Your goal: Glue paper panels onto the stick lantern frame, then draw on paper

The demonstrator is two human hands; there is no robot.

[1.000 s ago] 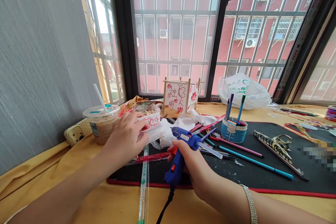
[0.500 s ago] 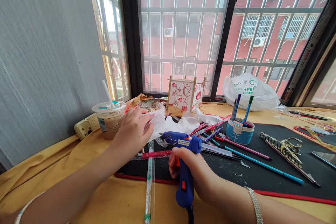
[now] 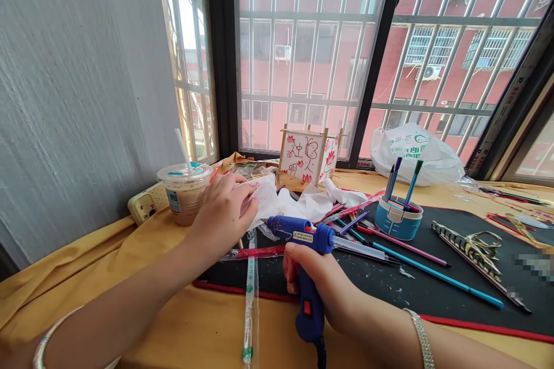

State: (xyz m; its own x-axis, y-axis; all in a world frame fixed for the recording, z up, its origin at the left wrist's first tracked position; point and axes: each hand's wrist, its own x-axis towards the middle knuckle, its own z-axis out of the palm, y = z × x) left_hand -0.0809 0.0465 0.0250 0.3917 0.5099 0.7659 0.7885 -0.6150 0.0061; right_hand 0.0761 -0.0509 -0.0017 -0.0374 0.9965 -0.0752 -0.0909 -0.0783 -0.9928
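My right hand [image 3: 321,275] is wrapped round the handle of a blue hot glue gun [image 3: 305,255], its nozzle pointing left toward the white paper piece [image 3: 262,198]. My left hand [image 3: 221,216] grips that white paper piece, which has red marks on it, just above the black mat [image 3: 433,294]. A finished paper lantern [image 3: 308,155] with red drawings stands behind, by the window.
An iced drink cup with a straw [image 3: 184,191] and a power strip [image 3: 146,203] sit at the left. Coloured pens [image 3: 415,253], a blue pen holder [image 3: 398,216], scissors [image 3: 485,242], a wrapped straw [image 3: 250,294] and a white plastic bag [image 3: 415,150] lie around.
The glue gun's nozzle has swung left toward the paper. My left hand has turned the paper piece, and the view has shifted slightly left.
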